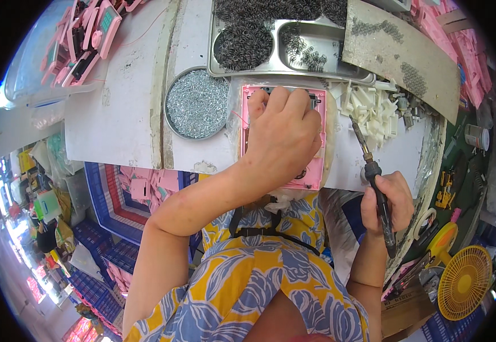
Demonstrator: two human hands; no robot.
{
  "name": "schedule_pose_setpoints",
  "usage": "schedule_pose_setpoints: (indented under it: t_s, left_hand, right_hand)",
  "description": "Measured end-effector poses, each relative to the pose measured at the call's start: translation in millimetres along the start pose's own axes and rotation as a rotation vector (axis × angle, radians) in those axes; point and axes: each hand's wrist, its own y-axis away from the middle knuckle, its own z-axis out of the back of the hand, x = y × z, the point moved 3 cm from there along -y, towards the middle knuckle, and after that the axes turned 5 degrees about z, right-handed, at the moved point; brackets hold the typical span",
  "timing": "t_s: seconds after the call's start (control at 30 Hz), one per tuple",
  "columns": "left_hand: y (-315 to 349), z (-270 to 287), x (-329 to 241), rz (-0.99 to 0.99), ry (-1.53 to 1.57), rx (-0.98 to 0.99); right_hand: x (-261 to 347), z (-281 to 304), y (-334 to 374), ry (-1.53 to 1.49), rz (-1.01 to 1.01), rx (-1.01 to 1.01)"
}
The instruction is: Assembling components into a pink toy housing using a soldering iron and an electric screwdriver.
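A pink plastic casing (314, 165) lies in front of me on a pad wrapped in clear film. My left hand (285, 122) reaches over its upper part with curled fingers pressed down into it. Those fingers hide whatever they grip. Dark parts show at the casing's far end, and a thin red wire sticks out on its left. To the right, my right hand (387, 202) is closed around the black handle of a soldering iron (380, 194). Its metal tip points up and away, near a pile of white plastic parts (367, 111), apart from the casing.
A round dish of small screws (196, 104) stands left of the casing. Behind is a metal tray (293, 75) of dark springs, beside a board (404, 54) with more springs. Pink assemblies (88, 40) pile up at far left. A blue crate (117, 219) and yellow fan (465, 282) flank me.
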Motion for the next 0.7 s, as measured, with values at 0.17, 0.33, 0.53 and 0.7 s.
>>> schedule_pose_setpoints:
  t_s: [0.17,0.33,0.53,0.7]
  left_hand:
    - [-1,2,-2,-0.01,-0.013,0.02]
    - [-1,4,-1,-0.016,-0.046,0.054]
    - [0,35,23,-0.093,0.008,0.169]
    - [5,52,44,-0.177,-0.01,0.206]
  right_hand:
    - [-2,3,0,0.0,-0.008,-0.016]
    - [-3,4,1,-0.014,-0.047,-0.053]
    - [-2,4,0,-0.032,-0.07,-0.083]
    - [-5,4,1,-0.021,-0.086,-0.078]
